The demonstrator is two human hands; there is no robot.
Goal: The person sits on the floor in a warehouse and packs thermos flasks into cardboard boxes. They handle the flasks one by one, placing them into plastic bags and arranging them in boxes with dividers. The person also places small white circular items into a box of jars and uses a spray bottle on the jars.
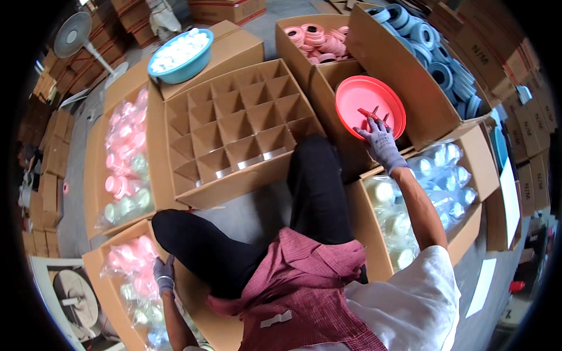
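Note:
My right hand (378, 141), in a grey glove, reaches over the rim of a red plastic basin (395, 103). Its fingertips touch a red-handled tool (369, 113) with dark pointed ends; whether they grip it cannot be told. At the lower left, my left hand (164, 273), also gloved, is at the inner side of an open carton, beside bagged pink plastic items (142, 252); whether it grips a bag is unclear. Before my knees stands a carton (232, 186) with cardboard dividers forming rows of square cells.
A blue basin (182, 72) of small white pieces sits on a box at the upper left. Cartons hold pink parts (322, 41), blue ring-ended parts (432, 52), bagged pink and green items (127, 149) and bagged clear items (439, 175). A fan (74, 35) stands farther off.

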